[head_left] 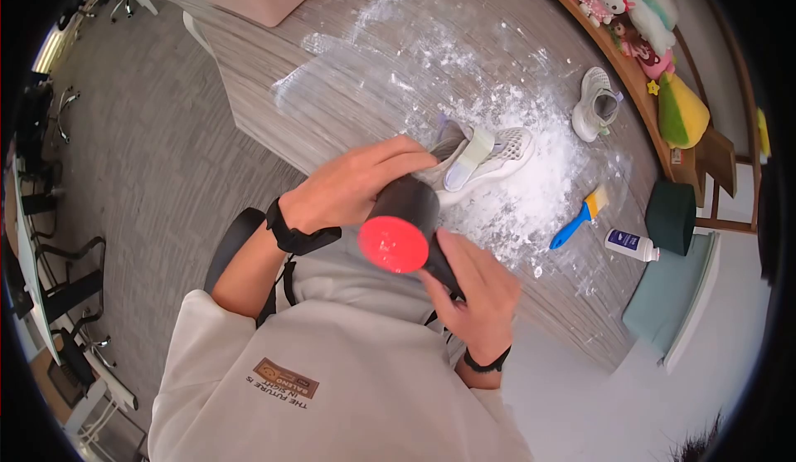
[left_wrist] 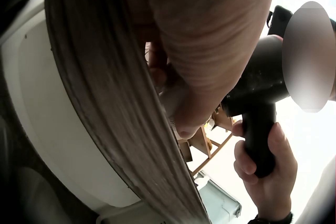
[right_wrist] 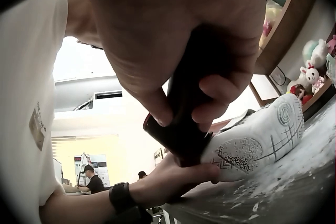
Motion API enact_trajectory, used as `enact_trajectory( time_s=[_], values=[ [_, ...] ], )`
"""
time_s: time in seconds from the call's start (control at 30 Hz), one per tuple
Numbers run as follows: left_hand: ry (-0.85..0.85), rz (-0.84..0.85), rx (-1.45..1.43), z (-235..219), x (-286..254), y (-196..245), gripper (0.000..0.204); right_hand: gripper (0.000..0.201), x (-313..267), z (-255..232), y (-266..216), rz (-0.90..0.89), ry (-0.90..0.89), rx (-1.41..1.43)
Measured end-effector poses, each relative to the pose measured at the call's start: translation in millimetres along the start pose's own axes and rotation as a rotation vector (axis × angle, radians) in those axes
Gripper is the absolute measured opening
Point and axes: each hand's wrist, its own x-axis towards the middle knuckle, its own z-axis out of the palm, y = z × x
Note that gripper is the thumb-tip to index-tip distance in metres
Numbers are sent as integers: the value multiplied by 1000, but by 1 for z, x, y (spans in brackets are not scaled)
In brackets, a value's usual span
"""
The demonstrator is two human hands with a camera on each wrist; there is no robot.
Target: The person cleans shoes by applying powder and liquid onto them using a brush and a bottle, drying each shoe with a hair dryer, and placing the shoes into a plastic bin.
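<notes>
My right hand (head_left: 481,292) grips the handle of a black hair dryer (head_left: 408,201), whose round red rear end faces up toward the head camera. The nozzle end sits close by the heel of a pale sneaker (head_left: 506,148) with a light green strap. My left hand (head_left: 352,182) holds that sneaker at the heel; its thumb shows against the heel in the right wrist view. There the patterned sole (right_wrist: 257,148) is seen tipped up on the powdery table. Part of the sneaker's heel is hidden behind the dryer and the left hand in the head view.
White powder (head_left: 543,184) covers much of the wooden table (head_left: 265,89). The other sneaker (head_left: 595,105) stands farther back. A blue-handled brush (head_left: 572,228) and a white bottle (head_left: 630,245) lie at the right. Plush toys (head_left: 609,4) line a curved shelf behind; a dark green container (head_left: 670,217) stands beside it.
</notes>
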Motion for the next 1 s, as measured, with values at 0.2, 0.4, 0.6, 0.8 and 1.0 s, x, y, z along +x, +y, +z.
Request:
enact_trajectory(
  time_s=[0.2,0.4,0.6,0.8,1.0],
  values=[
    [35,3,40,6,3,-3,65,52,-19,-13,16,7,-48,6],
    [95,35,124,4,9,-3,68,51,-26,-22,38,185,149,52],
    [89,-8,111,3,10,1,64,42,-29,-17,68,651,384,222],
    [86,184,379,8,13,-9,67,46,-24,-27,73,748,463,470],
    [20,114,264,4,16,9,54,48,-41,-30,79,850,405,530]
  ],
)
